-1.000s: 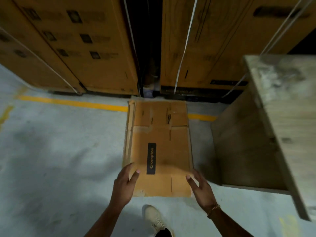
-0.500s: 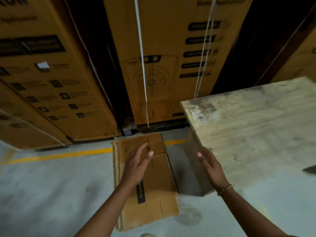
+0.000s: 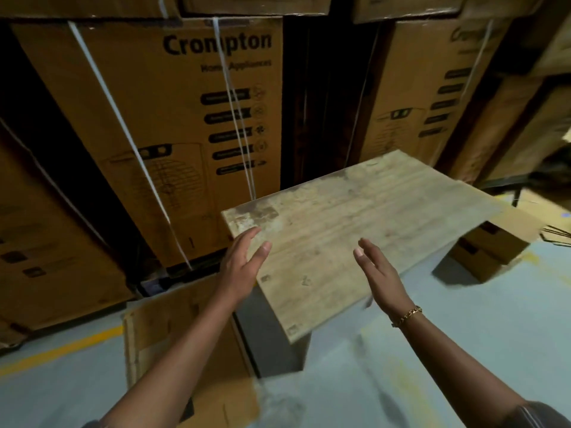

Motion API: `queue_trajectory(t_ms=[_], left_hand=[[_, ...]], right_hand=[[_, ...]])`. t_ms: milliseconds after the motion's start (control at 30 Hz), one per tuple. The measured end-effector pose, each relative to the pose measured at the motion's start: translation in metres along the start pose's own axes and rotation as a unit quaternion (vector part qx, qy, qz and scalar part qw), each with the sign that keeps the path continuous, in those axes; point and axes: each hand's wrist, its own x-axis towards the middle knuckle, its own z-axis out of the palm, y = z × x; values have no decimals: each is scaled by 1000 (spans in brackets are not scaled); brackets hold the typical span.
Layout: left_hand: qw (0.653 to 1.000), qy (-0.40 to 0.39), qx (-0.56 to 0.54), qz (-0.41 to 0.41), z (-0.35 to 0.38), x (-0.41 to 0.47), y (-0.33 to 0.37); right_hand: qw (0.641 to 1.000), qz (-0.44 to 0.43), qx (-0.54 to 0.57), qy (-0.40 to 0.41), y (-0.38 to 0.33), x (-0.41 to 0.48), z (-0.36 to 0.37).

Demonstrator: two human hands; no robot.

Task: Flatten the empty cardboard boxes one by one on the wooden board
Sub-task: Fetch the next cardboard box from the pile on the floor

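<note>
A pale wooden board (image 3: 355, 217) forms a low tabletop in the middle of the view, with nothing lying on it. My left hand (image 3: 242, 267) hovers open over its near left corner, fingers spread. Over the board's near edge my right hand (image 3: 378, 273) is also open, a gold bracelet on its wrist. Flattened cardboard boxes (image 3: 173, 344) lie in a stack on the floor to the left of the board, partly hidden by my left forearm. Neither hand holds anything.
Tall strapped Crompton cartons (image 3: 173, 128) stand in a wall behind the board. A brown cardboard box (image 3: 497, 245) sits on the floor beyond the board's right end. A yellow floor line (image 3: 61, 350) runs at the left. Grey concrete floor (image 3: 432, 366) lies in front.
Both hands lifted off the flattened cardboard on the floor and rose to the right over the wooden board. The view swung up and right, bringing the whole board into sight.
</note>
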Motion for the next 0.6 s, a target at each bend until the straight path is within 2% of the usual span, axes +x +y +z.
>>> queue_trajectory(t_ms=[333,600], left_hand=[[992,-111,-14,55,194,24,88],[979,-194,-9,68,333,103,124]], right_hand=[[996,30,3,78,58,-9,-171],[986,96,-8,139,130,40,-274]])
